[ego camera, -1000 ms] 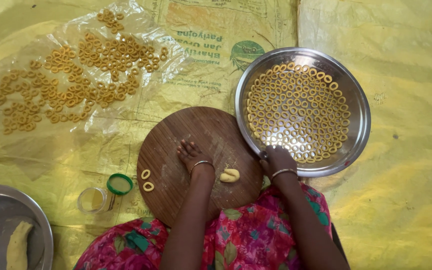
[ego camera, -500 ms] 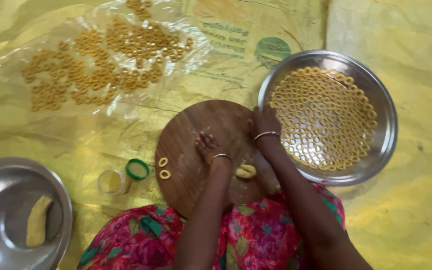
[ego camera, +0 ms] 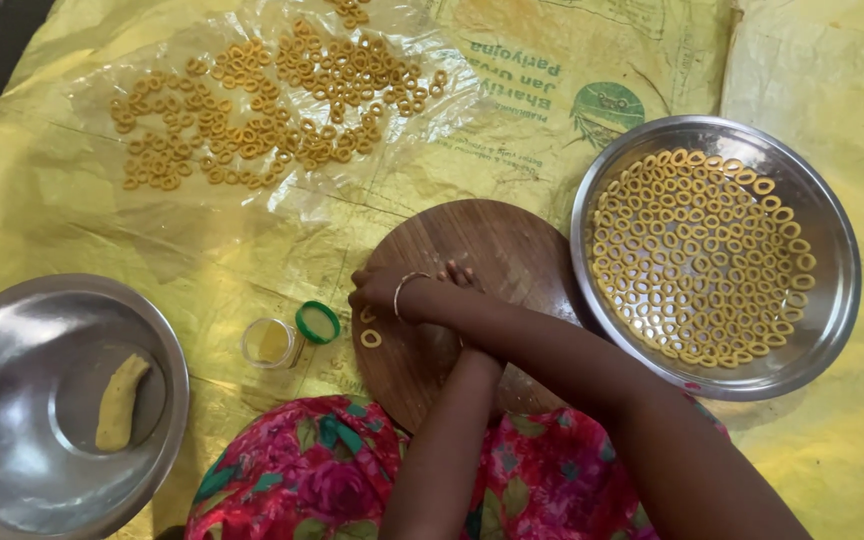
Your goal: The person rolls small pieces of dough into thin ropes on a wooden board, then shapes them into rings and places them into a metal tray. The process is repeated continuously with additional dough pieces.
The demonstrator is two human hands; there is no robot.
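Dough rings (ego camera: 370,338) are lying at nine o'clock on the round wooden board (ego camera: 512,250), just beside the crossing right hand (ego camera: 377,290), fingers curled together; the left hand (ego camera: 457,275) is resting flat, holding nothing. That sweeping wrist could be squashing them.
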